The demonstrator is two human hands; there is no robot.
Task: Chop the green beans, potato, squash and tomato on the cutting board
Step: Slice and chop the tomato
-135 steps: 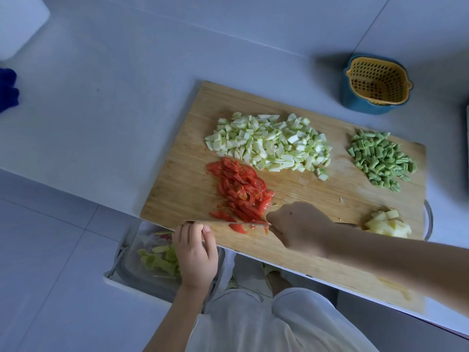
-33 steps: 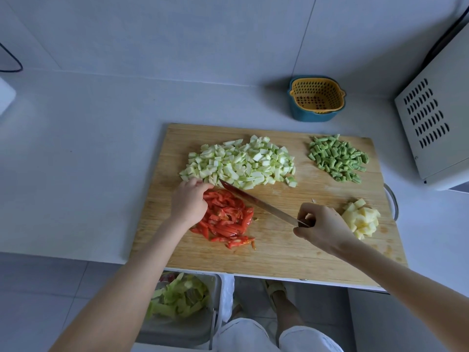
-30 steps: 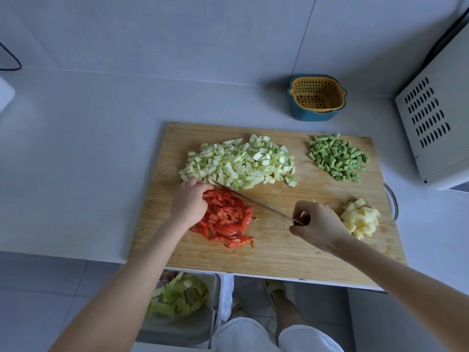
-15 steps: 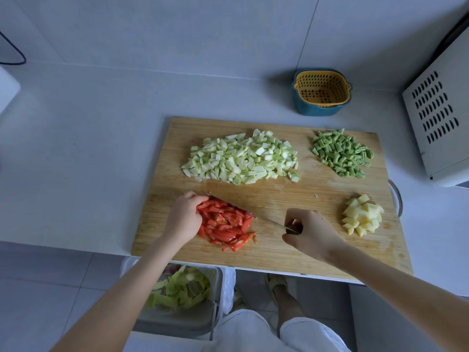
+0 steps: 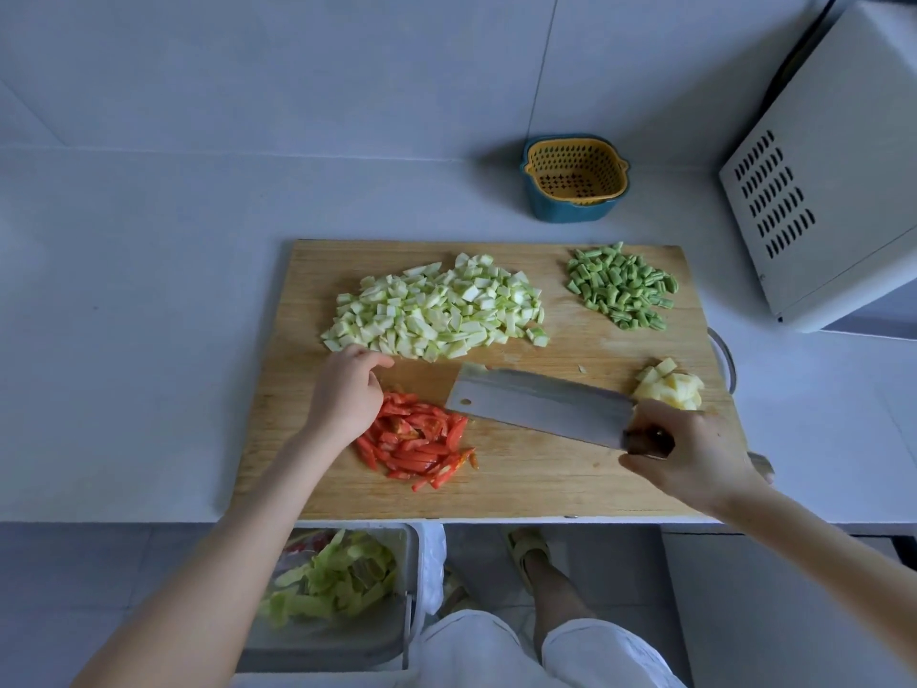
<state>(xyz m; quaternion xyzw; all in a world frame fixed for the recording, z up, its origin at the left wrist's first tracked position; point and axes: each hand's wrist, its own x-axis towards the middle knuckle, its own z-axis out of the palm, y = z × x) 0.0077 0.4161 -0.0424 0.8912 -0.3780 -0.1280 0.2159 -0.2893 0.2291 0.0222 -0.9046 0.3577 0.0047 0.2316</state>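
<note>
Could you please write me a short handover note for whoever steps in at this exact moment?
Left hand: open, resting on the cutting board against the tomato strips.
Right hand: grips the cleaver, blade turned broadside up between tomato and potato.
Piles on the board: diced squash at the back, green beans back right, potato cubes right.
Done: all four are cut.
Left: tomato is only in long strips; probably cross-cut them.
</note>
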